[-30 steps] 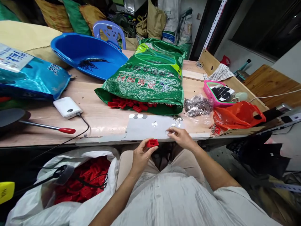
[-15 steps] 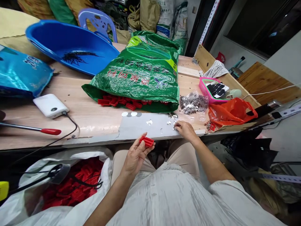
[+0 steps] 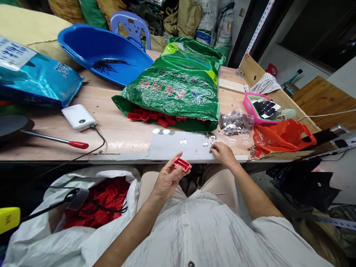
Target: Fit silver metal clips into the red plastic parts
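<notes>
Red plastic part (image 3: 181, 164), qty 1: sits in L hand (image 3: 167, 181), above lap, just off near edge of table (image 3: 122, 141). Runs, along long axis, fr. upper L to lower R in view; opens upward, hollow side showing. L hand: grips part betw. thumb & fingers, palm partly up; comes in fr. lower L. R hand (image 3: 224, 155): hovers or rests (can't tell which) nr. R end of grey sheet (image 3: 167, 148), beside small metal pcs (image 3: 205, 144); bunches fingertips; can't tell if pinching a pc.
</notes>
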A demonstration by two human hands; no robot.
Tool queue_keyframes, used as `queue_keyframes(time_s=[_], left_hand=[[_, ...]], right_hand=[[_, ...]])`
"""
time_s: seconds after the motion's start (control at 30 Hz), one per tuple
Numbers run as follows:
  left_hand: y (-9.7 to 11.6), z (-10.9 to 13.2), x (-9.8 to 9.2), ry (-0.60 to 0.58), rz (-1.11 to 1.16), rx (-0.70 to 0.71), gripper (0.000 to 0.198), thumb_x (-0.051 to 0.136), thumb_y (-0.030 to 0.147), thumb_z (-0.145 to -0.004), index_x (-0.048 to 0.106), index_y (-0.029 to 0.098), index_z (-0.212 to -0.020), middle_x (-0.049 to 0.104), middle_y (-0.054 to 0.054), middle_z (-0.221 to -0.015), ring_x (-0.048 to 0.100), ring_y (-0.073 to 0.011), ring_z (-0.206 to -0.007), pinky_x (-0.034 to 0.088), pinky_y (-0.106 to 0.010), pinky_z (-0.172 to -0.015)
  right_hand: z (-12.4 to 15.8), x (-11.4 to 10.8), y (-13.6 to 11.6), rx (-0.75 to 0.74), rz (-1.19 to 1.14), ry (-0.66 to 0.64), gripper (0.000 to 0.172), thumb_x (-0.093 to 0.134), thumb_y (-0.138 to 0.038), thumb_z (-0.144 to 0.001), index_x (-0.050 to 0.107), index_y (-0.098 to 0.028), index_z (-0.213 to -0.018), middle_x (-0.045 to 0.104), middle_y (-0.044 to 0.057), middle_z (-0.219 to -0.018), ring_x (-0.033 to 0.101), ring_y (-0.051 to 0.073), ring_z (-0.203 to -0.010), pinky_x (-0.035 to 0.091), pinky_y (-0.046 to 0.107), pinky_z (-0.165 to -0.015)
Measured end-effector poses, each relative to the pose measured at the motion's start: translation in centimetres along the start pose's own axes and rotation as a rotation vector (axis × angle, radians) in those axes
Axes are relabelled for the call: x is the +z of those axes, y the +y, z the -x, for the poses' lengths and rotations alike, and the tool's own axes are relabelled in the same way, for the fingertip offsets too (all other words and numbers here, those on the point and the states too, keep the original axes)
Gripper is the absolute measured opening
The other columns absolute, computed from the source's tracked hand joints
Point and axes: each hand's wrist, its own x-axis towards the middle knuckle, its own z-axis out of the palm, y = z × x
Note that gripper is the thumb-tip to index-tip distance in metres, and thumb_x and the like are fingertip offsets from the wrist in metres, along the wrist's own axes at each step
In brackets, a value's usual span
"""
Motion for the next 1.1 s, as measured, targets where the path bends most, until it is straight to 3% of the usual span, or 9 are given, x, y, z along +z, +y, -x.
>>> queue_keyframes(time_s=[0.17, 0.37, 0.53, 0.67, 0.9, 1.1], left_hand=[[0.0, 0.3, 0.3, -0.032, 0.030, -0.031, 0.061, 0.077, 0.025, -0.076, 0.055, 0.020, -0.132, 0.069, -0.004, -0.090, 0.070, -0.0153, -0.079, 0.056, -0.023, -0.072], [0.3, 0.5, 0.2, -0.089, 0.123, -0.139, 0.053, 0.071, 0.034, -0.081, 0.058, 0.018, -0.130, 0.066, -0.005, -0.086, 0.065, -0.0125, -0.070, 0.051, -0.019, -0.058], [0.2, 0.6, 0.2, -0.101, 0.131, -0.169, 0.037, 0.069, 0.033, -0.083, 0.064, 0.017, -0.116, 0.066, -0.005, -0.081, 0.063, -0.0118, -0.064, 0.047, -0.018, -0.053], [0.1, 0.7, 0.5, -0.070, 0.160, -0.207, 0.024, 0.067, 0.030, -0.084, 0.067, 0.016, -0.103, 0.066, -0.004, -0.078, 0.061, -0.0109, -0.061, 0.047, -0.018, -0.053], [0.1, 0.7, 0.6, -0.070, 0.209, -0.263, 0.028, 0.062, 0.028, -0.087, 0.067, 0.017, -0.113, 0.064, -0.005, -0.073, 0.057, -0.0092, -0.057, 0.043, -0.016, -0.047], [-0.1, 0.7, 0.6, -0.062, 0.205, -0.280, 0.032, 0.063, 0.028, -0.086, 0.065, 0.019, -0.117, 0.063, -0.004, -0.073, 0.056, -0.0088, -0.055, 0.042, -0.016, -0.046]], right_hand=[[1.1, -0.4, -3.1, -0.058, -0.378, -0.008, 0.011, 0.055, -0.030, -0.087, 0.059, -0.021, -0.086, 0.058, -0.002, -0.075, 0.050, 0.012, -0.065, 0.037, 0.024, -0.062], [2.4, -0.2, -7.8, -0.183, -0.648, -0.081, 0.017, 0.060, -0.037, -0.088, 0.061, -0.020, -0.088, 0.060, -0.001, -0.075, 0.049, 0.011, -0.064, 0.038, 0.024, -0.060], [2.3, 0.2, -9.3, -0.295, -0.609, -0.021, 0.015, 0.061, -0.035, -0.089, 0.064, -0.021, -0.087, 0.067, 0.002, -0.080, 0.056, 0.013, -0.065, 0.044, 0.025, -0.063], [2.0, 0.9, -9.2, -0.468, -0.540, -0.021, 0.011, 0.059, -0.032, -0.092, 0.065, -0.023, -0.090, 0.072, 0.005, -0.088, 0.065, 0.017, -0.080, 0.051, 0.030, -0.075], [2.0, 1.1, -8.6, -0.655, -0.439, -0.026, 0.013, 0.053, -0.025, -0.095, 0.065, -0.024, -0.096, 0.073, 0.007, -0.098, 0.066, 0.018, -0.091, 0.052, 0.035, -0.084], [2.3, 1.3, -8.4, -0.645, -0.418, -0.033, 0.014, 0.052, -0.023, -0.095, 0.065, -0.024, -0.097, 0.071, 0.007, -0.099, 0.065, 0.019, -0.093, 0.052, 0.037, -0.087]])
